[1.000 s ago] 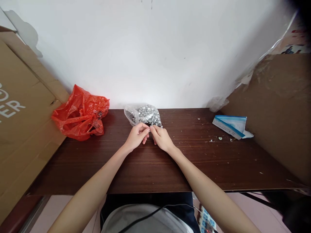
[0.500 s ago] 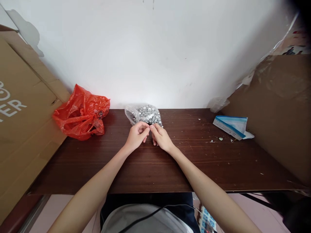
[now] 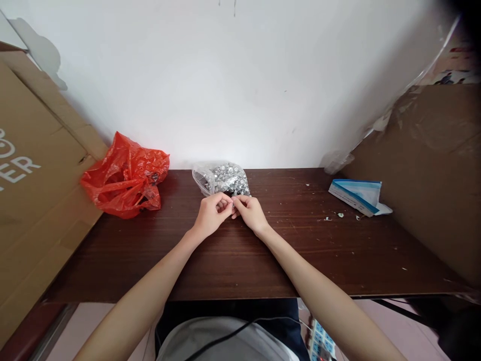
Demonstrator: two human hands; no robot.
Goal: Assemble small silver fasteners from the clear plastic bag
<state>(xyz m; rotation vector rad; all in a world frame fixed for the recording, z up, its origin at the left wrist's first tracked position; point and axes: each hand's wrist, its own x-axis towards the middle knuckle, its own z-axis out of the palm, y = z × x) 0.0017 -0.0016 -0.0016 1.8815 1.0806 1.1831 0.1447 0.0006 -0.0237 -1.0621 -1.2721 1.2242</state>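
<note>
The person's left hand (image 3: 211, 214) and right hand (image 3: 252, 214) meet fingertip to fingertip, thumbs and forefingers drawn close together above the dark brown wood-grain table (image 3: 233, 265). Whether they pinch a small piece cannot be told; the spot is too small and partly covered by the fingers. Just beyond the hands lies a clear plastic bag of small, shiny silver-coloured pieces (image 3: 230, 175), its near edge partly hidden by the fingers. Well to the left of the hands sits a crumpled red plastic bag (image 3: 126, 175); well to their right lies a folded blue-and-white packet (image 3: 355, 196).
</note>
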